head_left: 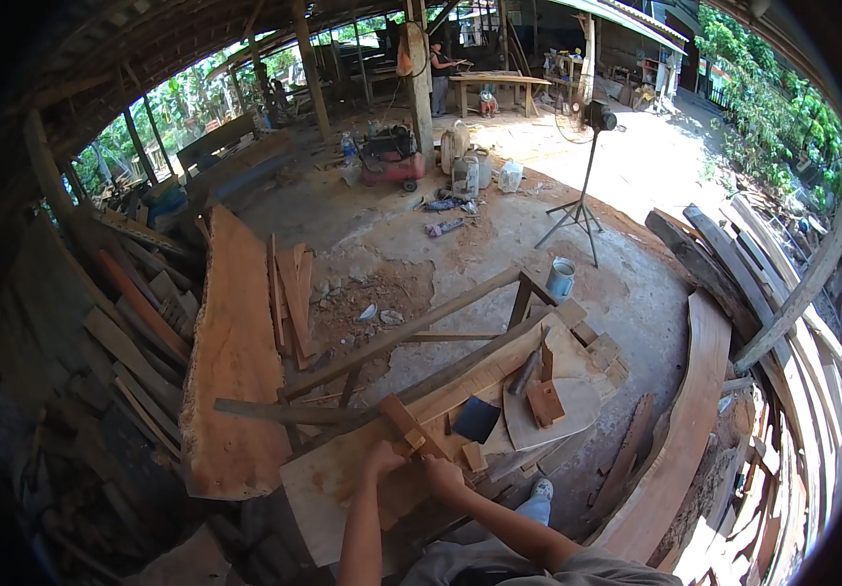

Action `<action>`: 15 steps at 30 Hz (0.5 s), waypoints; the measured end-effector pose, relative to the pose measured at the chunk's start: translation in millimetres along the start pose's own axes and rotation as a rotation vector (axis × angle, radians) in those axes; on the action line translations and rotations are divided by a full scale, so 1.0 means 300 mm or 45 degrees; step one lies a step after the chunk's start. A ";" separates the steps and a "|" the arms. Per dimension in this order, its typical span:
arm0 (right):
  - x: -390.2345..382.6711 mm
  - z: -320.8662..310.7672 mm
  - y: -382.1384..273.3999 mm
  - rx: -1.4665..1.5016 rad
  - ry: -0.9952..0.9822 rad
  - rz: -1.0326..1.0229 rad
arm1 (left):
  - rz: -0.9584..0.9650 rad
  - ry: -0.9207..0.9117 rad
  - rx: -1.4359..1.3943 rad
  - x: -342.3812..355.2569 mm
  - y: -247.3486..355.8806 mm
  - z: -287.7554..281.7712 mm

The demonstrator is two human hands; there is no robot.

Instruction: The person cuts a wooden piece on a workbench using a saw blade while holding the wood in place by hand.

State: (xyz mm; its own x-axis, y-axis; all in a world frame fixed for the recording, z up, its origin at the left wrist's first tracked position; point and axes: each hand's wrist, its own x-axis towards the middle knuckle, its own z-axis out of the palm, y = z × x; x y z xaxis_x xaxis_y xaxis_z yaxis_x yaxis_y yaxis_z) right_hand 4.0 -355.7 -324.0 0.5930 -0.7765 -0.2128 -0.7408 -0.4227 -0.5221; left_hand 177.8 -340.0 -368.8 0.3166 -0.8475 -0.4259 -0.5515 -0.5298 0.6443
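At the near part of a wooden workbench [343, 476], my left hand [384, 458] is closed at the near end of a reddish-brown wooden block [400, 416]. Close beside it, my right hand [442, 477] is closed around a thin, dark wooden strip [432, 447] that meets the block. How the two pieces join is too small to tell. Right of my hands lie a small light wood block [474, 456] and a dark square sheet [476, 419]. Farther right, a pale board with a rounded end [577, 398] carries a brown wood block [544, 403] and a dark, long tool [526, 372].
A wide live-edge slab [235, 361] leans at left beside stacked boards. Stacked planks [782, 283] fill the right. Beyond the bench stand a blue can [559, 279], a fan on a tripod [592, 166] and a red compressor [391, 164]. Another person [438, 68] stands far back by a table.
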 end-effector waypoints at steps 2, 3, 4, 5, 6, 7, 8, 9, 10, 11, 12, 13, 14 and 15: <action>-0.094 -0.040 0.039 -0.001 -0.050 -0.009 | 0.012 -0.006 -0.065 -0.004 0.001 -0.006; -0.154 -0.057 0.065 -0.029 -0.098 0.041 | 0.025 -0.011 -0.115 -0.008 0.006 -0.015; -0.219 -0.074 0.098 -0.042 -0.144 0.082 | 0.021 -0.005 -0.120 -0.012 0.013 -0.028; -0.277 -0.088 0.131 -0.024 -0.161 0.106 | -0.004 -0.041 -0.090 -0.014 0.022 -0.043; -0.309 -0.098 0.156 -0.046 -0.290 0.215 | -0.027 -0.078 -0.062 -0.009 0.034 -0.054; -0.326 -0.103 0.175 -0.030 -0.205 0.150 | -0.023 -0.078 -0.072 -0.003 0.046 -0.065; -0.342 -0.105 0.191 -0.035 -0.181 0.135 | -0.053 -0.235 -0.094 0.001 0.053 -0.080; -0.345 -0.106 0.200 -0.041 -0.148 0.130 | -0.084 -0.376 -0.108 0.002 0.061 -0.091; -0.348 -0.107 0.206 -0.030 -0.160 0.130 | -0.086 -0.402 -0.106 -0.006 0.067 -0.094; -0.342 -0.106 0.206 -0.027 -0.169 0.106 | 0.025 -0.283 -0.143 -0.021 0.070 -0.095; -0.336 -0.106 0.203 -0.014 -0.145 0.054 | 0.089 -0.170 -0.144 -0.029 0.079 -0.102; -0.331 -0.105 0.199 -0.027 -0.160 0.075 | 0.149 -0.153 -0.176 -0.045 0.088 -0.106; -0.328 -0.104 0.194 -0.022 -0.146 0.090 | 0.128 -0.045 -0.168 -0.075 0.092 -0.102; -0.328 -0.103 0.189 -0.038 -0.189 0.151 | 0.104 0.040 -0.163 -0.102 0.099 -0.099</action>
State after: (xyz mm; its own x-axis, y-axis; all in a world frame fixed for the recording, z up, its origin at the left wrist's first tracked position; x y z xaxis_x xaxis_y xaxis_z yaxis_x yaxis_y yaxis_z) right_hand -106.3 -317.6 -307.1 0.5395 -0.7452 -0.3918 -0.8158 -0.3477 -0.4620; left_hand 174.7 -330.7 -317.8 0.2999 -0.8874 -0.3502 -0.4743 -0.4572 0.7523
